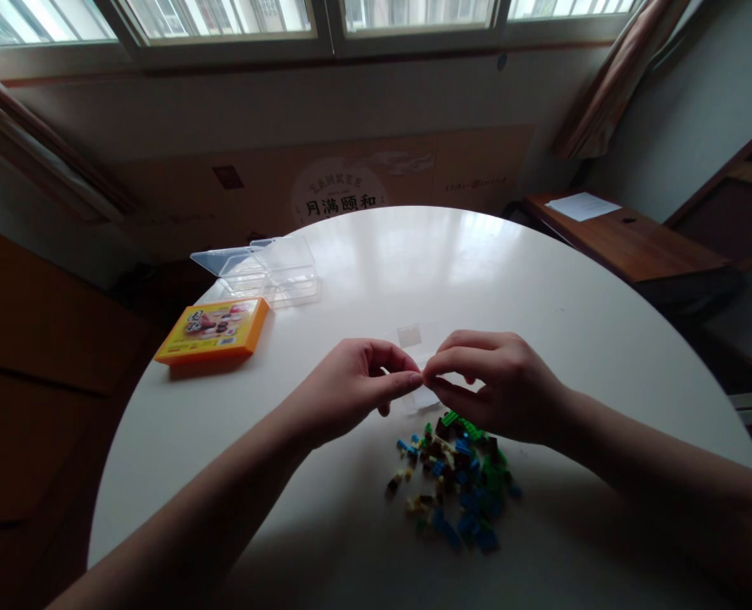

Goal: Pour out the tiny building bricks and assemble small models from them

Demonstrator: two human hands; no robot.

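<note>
My left hand point(367, 381) and my right hand point(500, 377) meet above the table, thumbs and fingertips pinched together almost touching. Whatever is between the fingertips is too small or hidden to make out. Behind and below them shows a clear plastic sheet or bag point(422, 400) with a greyish patch near its far end; I cannot tell whether the fingers grip it. Just in front of my hands lies a loose heap of small toy building bricks point(461, 474) in blue, green, brown and cream.
The round white table point(236, 474) carries a yellow-orange box point(214, 330) at the left and an open clear plastic case point(280, 271) behind it. A wooden side table point(643, 237) with paper point(583, 206) stands at the right. A printed cardboard panel point(401, 169) leans under the windows.
</note>
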